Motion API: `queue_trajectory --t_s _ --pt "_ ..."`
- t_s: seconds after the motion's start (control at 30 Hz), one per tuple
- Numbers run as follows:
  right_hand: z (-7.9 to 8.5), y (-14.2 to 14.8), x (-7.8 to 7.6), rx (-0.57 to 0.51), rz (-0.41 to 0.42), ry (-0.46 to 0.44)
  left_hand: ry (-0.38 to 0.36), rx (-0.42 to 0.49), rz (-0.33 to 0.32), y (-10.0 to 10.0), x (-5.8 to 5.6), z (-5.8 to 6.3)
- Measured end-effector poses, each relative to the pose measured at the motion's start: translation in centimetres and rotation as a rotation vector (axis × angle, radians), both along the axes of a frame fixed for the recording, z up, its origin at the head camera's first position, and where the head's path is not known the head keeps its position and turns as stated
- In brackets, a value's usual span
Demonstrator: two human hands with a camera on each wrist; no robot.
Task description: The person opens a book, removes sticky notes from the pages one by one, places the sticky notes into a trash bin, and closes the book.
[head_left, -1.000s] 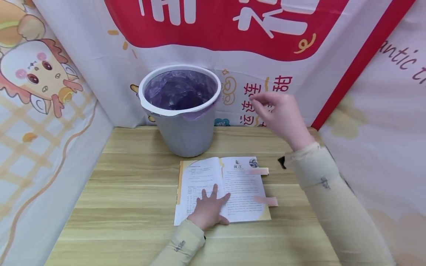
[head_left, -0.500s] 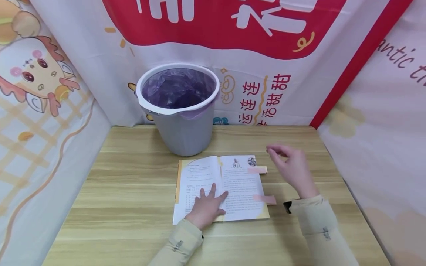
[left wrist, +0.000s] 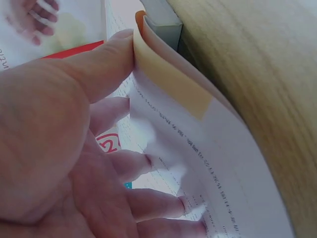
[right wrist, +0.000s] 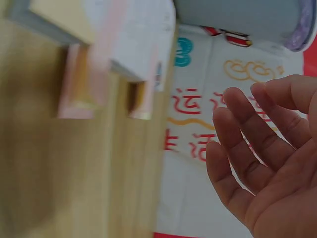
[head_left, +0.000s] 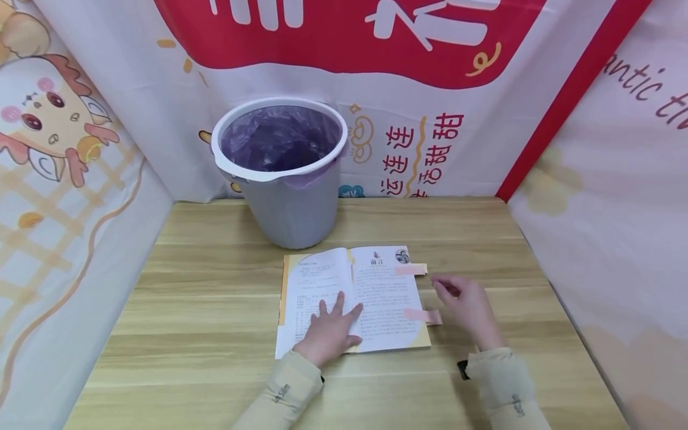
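Observation:
An open book [head_left: 383,328] with printed pages lies on the wooden table. Its right page bears two pink strips, an upper strip [head_left: 410,270] and a lower strip [head_left: 421,316], both sticking out past the page edge. With fingers spread, my left hand [head_left: 325,335] presses on the pages near the spine; the left wrist view shows the left page [left wrist: 233,163] bowing up beside it. Just right of the strips, my right hand [head_left: 469,309] hovers apart from the book. Its thumb and index tips come close together, the other fingers loosely bent [right wrist: 262,144], and nothing visible is held.
Behind the book stands a grey bin [head_left: 294,212] with a white rim and a purple plastic liner [head_left: 269,140]. Printed cloth hangs along the table's back [head_left: 462,155] and both sides. The wooden table [head_left: 199,310] extends around the book.
My right hand has come down from beside the bin, over the table, to the book's right edge. My left hand stays on the pages. The head view has shifted slightly.

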State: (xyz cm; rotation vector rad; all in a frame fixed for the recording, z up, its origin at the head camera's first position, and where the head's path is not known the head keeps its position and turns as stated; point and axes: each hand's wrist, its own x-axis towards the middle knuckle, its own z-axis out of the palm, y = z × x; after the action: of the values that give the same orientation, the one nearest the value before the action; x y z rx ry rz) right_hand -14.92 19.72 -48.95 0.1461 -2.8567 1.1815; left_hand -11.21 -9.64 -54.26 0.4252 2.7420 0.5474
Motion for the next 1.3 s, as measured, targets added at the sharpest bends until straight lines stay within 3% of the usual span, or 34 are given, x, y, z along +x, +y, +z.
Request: queue_trajectory --t_s 0.23,0.6,1.0,1.3 --pt "-2.7 0.9 0.9 0.019 -0.019 -0.107 -0.003 -0.003 -0.002 0.1 -0.1 -0.2" --pt "-4.3 1.1 2.1 0.049 -0.039 -0.163 -0.001 -0.010 -0.006 0.5 0.4 0.1" --pt "-6.1 0.8 2.5 0.209 0.100 0.040 0.009 -0.045 0.002 1.1 0.6 0.1" --pt "-6.5 0.2 2.9 0.274 0.157 0.100 0.040 -0.041 0.012 1.3 0.6 0.1"
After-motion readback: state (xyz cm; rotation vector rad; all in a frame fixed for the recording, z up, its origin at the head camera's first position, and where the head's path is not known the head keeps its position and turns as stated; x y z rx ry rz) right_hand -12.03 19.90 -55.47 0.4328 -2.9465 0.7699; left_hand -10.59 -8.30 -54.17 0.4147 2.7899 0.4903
